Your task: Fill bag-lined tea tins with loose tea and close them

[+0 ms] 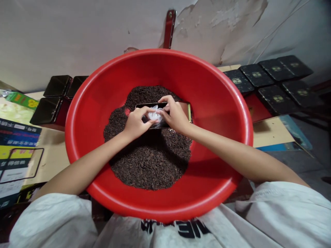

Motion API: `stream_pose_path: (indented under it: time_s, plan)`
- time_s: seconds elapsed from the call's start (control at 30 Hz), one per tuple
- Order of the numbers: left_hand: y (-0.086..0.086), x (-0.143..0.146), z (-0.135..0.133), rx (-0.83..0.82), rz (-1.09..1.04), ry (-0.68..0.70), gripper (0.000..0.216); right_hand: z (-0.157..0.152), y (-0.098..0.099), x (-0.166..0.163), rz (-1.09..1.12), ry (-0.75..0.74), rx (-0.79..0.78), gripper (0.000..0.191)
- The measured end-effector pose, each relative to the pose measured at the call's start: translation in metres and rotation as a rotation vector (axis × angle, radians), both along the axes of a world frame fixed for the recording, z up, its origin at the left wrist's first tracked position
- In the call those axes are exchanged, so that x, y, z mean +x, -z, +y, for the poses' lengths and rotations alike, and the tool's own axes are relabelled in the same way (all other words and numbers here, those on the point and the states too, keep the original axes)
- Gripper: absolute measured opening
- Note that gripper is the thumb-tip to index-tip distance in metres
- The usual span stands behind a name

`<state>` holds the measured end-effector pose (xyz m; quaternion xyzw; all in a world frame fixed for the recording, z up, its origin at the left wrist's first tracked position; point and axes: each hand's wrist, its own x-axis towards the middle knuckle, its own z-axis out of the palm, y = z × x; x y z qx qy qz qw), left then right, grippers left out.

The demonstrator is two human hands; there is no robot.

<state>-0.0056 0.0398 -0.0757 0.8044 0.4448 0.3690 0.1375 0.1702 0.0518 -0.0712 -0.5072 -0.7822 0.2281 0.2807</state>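
Our left hand [136,122] and right hand [176,117] meet over the small rectangular dark metal tin [186,109], fingers of both pinched on the crumpled clear plastic bag [155,115] at its opening. The tin lies on the heap of dark loose tea leaves [150,162] toward the far edge of the round red plastic basin [207,86], its long axis left to right, equally near both hands

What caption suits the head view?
Left hand and right hand hold plastic bag over tin on dark leaves in red basin.

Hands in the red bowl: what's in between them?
In the head view, a crumpled clear plastic bag sits between the left hand and right hand, both pinching it over an open tin.
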Motion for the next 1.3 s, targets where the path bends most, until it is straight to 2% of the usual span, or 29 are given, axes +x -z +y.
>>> stream_pose_path:
  time_s: [0.07,0.13,0.2,0.3,0.37,0.47,0.63,0.7,0.73,0.8,0.87,0.93,1.0,1.07,1.17,1.3]
  plan:
    - [0.000,0.001,-0.003,0.045,0.026,0.066,0.014,0.002,-0.002,-0.001,-0.030,0.003,-0.016,0.017]
    - [0.001,0.003,-0.008,0.059,0.031,0.100,0.016,0.003,-0.003,-0.002,-0.132,0.015,0.010,0.013]
    - [0.004,0.005,-0.014,0.084,0.014,0.044,0.020,0.002,-0.003,-0.003,-0.236,0.028,0.047,0.015]
    - [0.012,0.008,-0.021,0.247,0.055,-0.116,0.029,0.000,-0.004,-0.002,-0.306,0.027,0.162,0.017]
    - [0.017,0.009,-0.023,0.339,0.190,-0.050,0.031,0.000,-0.003,-0.001,-0.287,0.039,0.237,0.020]
    - [0.020,0.012,-0.022,0.269,0.396,0.098,0.037,0.003,0.003,0.000,-0.217,0.082,0.243,0.022]
    - [0.015,0.019,-0.016,0.059,0.569,0.026,0.068,0.013,0.019,-0.001,-0.115,0.198,0.020,0.023]
    - [0.011,0.019,-0.015,0.006,0.613,0.024,0.070,0.014,0.021,0.002,-0.104,0.168,-0.030,0.025]
    - [0.009,0.018,-0.014,-0.015,0.626,0.021,0.068,0.012,0.020,0.004,-0.102,0.141,-0.003,0.027]
    - [0.006,0.017,-0.014,-0.042,0.637,0.020,0.065,0.006,0.015,0.009,-0.107,0.062,0.150,0.033]
    - [0.004,0.017,-0.015,-0.027,0.641,0.005,0.064,-0.003,0.011,0.011,-0.133,-0.085,0.327,0.039]
    - [0.004,0.018,-0.017,0.027,0.657,-0.038,0.061,-0.013,0.010,0.008,-0.196,-0.241,0.393,0.045]
    - [0.005,0.018,-0.019,0.082,0.693,-0.095,0.053,-0.022,0.013,0.001,-0.281,-0.308,0.357,0.052]
    - [0.007,0.018,-0.021,0.126,0.721,-0.124,0.046,-0.029,0.017,-0.006,-0.360,-0.302,0.299,0.059]
    - [0.011,0.013,-0.021,0.203,0.720,-0.107,0.041,-0.034,0.018,-0.013,-0.437,-0.291,0.238,0.067]
    - [0.015,0.008,-0.020,0.247,0.694,-0.093,0.040,-0.036,0.009,-0.013,-0.519,-0.301,0.200,0.077]
